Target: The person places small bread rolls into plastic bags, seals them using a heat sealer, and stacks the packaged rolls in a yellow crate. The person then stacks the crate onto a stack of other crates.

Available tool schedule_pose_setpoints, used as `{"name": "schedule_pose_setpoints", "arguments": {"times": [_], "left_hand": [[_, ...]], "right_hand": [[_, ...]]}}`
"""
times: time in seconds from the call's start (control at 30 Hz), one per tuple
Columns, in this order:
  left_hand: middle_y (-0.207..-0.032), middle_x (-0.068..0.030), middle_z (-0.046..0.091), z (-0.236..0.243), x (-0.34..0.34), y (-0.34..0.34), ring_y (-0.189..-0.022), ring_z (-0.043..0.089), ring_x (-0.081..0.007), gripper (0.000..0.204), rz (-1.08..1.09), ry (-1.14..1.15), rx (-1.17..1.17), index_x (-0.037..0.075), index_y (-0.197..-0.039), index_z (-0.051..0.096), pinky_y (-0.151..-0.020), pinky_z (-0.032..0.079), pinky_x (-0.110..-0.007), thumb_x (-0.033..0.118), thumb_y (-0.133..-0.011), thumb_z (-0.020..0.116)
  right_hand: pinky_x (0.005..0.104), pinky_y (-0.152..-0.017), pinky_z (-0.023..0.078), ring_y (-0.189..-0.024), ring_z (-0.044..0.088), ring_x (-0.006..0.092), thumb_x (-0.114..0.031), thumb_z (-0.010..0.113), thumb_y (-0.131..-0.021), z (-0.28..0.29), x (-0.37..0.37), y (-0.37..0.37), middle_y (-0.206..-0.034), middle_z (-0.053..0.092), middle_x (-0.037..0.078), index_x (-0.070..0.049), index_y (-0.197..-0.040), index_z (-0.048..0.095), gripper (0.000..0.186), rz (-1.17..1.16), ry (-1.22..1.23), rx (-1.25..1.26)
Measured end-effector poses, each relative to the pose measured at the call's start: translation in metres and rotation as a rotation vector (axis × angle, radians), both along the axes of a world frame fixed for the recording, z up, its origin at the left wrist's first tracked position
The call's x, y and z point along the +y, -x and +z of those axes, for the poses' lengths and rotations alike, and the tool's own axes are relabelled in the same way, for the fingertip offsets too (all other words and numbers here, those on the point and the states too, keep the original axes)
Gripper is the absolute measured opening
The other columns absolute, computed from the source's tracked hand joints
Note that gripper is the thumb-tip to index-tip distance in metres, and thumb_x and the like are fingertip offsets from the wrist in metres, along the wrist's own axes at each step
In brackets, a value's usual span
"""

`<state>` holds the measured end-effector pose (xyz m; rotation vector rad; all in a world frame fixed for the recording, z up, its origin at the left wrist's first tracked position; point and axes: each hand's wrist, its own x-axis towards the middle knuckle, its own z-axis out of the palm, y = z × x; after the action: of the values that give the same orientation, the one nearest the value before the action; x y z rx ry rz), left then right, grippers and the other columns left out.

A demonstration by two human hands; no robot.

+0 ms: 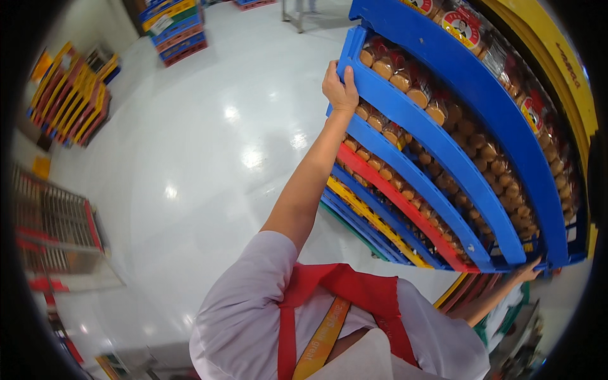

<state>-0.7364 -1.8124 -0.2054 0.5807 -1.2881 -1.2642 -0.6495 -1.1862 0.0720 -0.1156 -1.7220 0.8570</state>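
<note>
**Both hands on blue bread tray atop stack**

Left hand [340,87] reaches up and forward, arm nearly straight, sleeve pale, fingers curled over the far corner rim of the blue tray [437,145]. Right hand [527,272] stretches out low to the right, fingers closed on the near corner of the same tray; thumb side partly hidden, grip looks narrow.

Tray sits tilted on top of a stack of crates [392,221]: blue, red, yellow, blue below it, all loaded with wrapped buns [405,79]. Another blue tray [481,82] of packaged buns lies just beyond, against a yellow rack [563,69]. White glossy floor [209,145] to the left, coloured crate piles [174,28] well apart at the far side. Red apron [354,291] at the lower edge.
</note>
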Motion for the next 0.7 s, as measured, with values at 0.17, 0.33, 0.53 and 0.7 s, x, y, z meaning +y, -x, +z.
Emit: {"name": "schedule_pose_setpoints", "arguments": {"times": [0.17,0.33,0.53,0.7], "left_hand": [[-0.076,-0.0197,0.058,-0.012,0.029,0.011,-0.068,0.055,-0.0343,0.035,0.043,0.014,0.028,-0.002,-0.089,0.055,-0.064,0.043,-0.040,0.032,-0.089,0.049],[-0.078,-0.0186,0.058,-0.012,0.027,0.041,-0.071,0.056,-0.0324,0.036,-0.047,-0.006,0.036,-0.003,-0.089,0.055,-0.066,0.043,-0.039,0.033,-0.089,0.050],[-0.085,-0.0160,0.062,-0.017,0.010,0.097,-0.079,0.060,-0.0287,0.048,-0.376,-0.220,-0.017,-0.003,-0.086,0.057,-0.072,0.045,-0.040,0.045,-0.088,0.052],[-0.112,-0.0149,0.059,-0.060,0.010,0.113,-0.105,0.054,-0.0224,0.066,-0.901,-0.519,-0.252,-0.002,-0.114,0.054,-0.091,0.040,-0.036,0.057,-0.093,0.033]], "right_hand": [[0.0393,-0.084,0.047,-0.096,0.060,0.0290,-0.038,0.062,-0.086,0.019,0.076,0.012,-0.111,0.061,0.021,0.008,-0.115,0.057,0.055,-0.355,-0.308,-0.059],[0.0397,-0.085,0.046,-0.098,0.060,0.0309,-0.037,0.062,-0.085,0.015,0.056,0.022,-0.114,0.060,0.023,0.008,-0.118,0.055,0.056,-0.346,-0.248,-0.054],[0.0399,-0.083,0.047,-0.097,0.059,0.0298,-0.035,0.061,-0.085,0.019,0.059,0.054,-0.113,0.060,0.023,0.010,-0.116,0.056,0.055,-0.407,-0.241,-0.071],[0.0373,-0.079,0.049,-0.089,0.061,0.0276,-0.031,0.065,-0.080,0.031,0.065,0.060,-0.103,0.064,0.020,0.012,-0.109,0.059,0.052,-0.332,-0.200,-0.066]]}}
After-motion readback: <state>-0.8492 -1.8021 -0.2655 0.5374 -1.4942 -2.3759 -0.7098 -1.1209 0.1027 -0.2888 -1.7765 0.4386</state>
